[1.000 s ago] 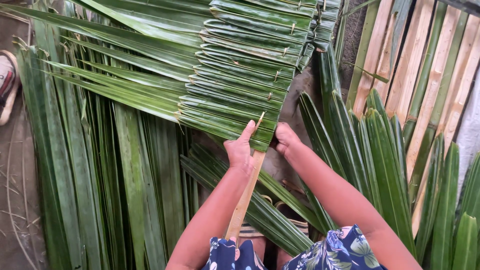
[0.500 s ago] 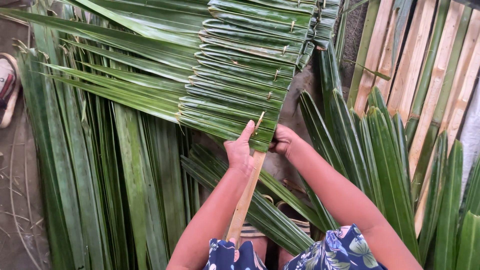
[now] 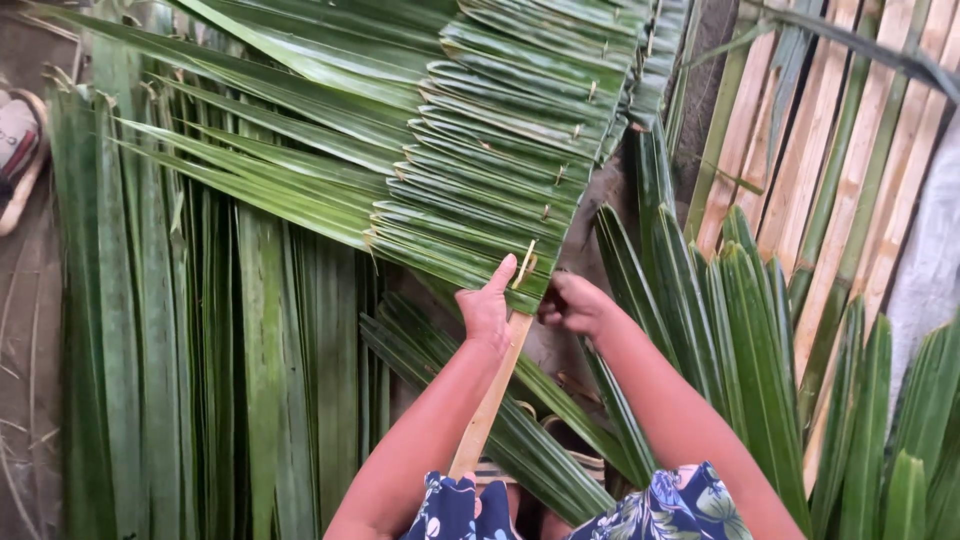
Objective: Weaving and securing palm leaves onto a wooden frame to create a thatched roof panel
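Your left hand (image 3: 487,305) pinches the folded palm leaf panel (image 3: 480,180) against the bamboo slat (image 3: 492,395), which runs lengthwise toward you. Your right hand (image 3: 572,303), fingers curled, grips the panel's right edge beside it.

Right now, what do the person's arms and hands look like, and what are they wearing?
Both arms are bare from the short sleeves down. The left hand and right hand wear no gloves, and no rings or watch show. The short dark-blue sleeves carry a flower print in white, pink and light blue. No tools or straps are fixed to either arm.
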